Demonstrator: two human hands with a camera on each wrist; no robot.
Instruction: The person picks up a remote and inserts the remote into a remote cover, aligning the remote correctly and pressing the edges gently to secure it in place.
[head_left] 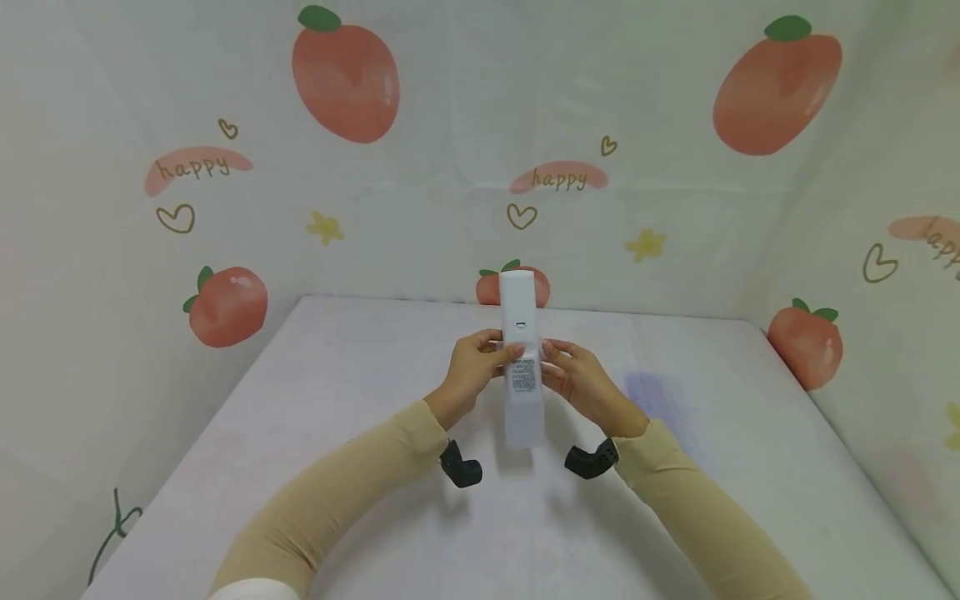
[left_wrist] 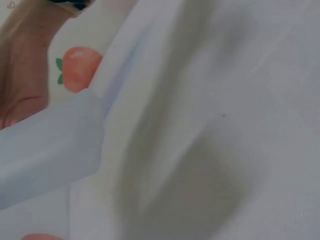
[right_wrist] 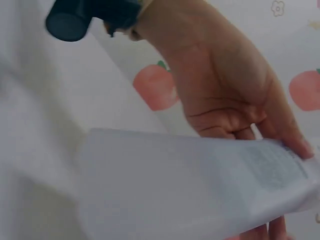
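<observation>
A long white remote control [head_left: 519,308], its back with a small latch and grey printed label facing the camera, stands nearly upright between both hands. Its lower end sits in a frosted translucent sleeve [head_left: 525,423], which also shows in the left wrist view as a pale block [left_wrist: 55,145]. My left hand [head_left: 468,371] grips the remote control from the left, thumb across its back just above the label, other fingers behind. On the opposite side my right hand [head_left: 581,383] holds the right edge with bent fingers, thumb tip at the edge. Its fingertips are partly hidden behind the sleeve.
Under the hands is a white table [head_left: 360,350] bearing a faint purple stain [head_left: 660,400]. A white curtain [head_left: 450,100] with printed peaches hangs behind and beside it. Black wrist cameras [head_left: 460,467] stick out below both wrists. A dark green cord [head_left: 116,529] hangs at the left.
</observation>
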